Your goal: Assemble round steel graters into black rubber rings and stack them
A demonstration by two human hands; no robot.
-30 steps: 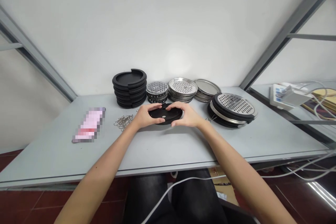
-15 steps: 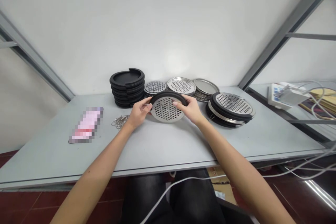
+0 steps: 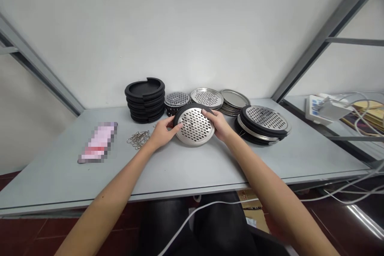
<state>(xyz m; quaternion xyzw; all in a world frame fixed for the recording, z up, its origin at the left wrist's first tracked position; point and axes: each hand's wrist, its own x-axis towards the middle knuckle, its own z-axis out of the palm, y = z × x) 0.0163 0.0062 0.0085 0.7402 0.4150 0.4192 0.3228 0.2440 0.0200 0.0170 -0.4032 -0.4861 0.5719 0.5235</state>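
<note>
Between my hands is a round perforated metal disc [image 3: 195, 128] with a black rim along its upper edge, tilted toward me above the table. My left hand [image 3: 164, 131] grips its left side, thumb on the metal face. On the upper right edge, my right hand [image 3: 218, 123] holds it, the thumb lying over the slots. Behind it are a stack of perforated discs [image 3: 177, 99], perforated plates with raised rims [image 3: 207, 98] and solid metal plates [image 3: 235, 99]. Small metal clips or rings [image 3: 138, 139] lie left of my left hand.
Black ring-shaped trays [image 3: 145, 102] are stacked at the back left. A pile of black-rimmed perforated discs [image 3: 264, 122] stands on the right. A phone with a blurred screen [image 3: 99, 142] lies left. A power strip [image 3: 321, 108] and white cables are on the far right.
The disc has been tilted and turned so that its metal face shows more fully toward me. Both hands have shifted slightly with it and keep their hold.
</note>
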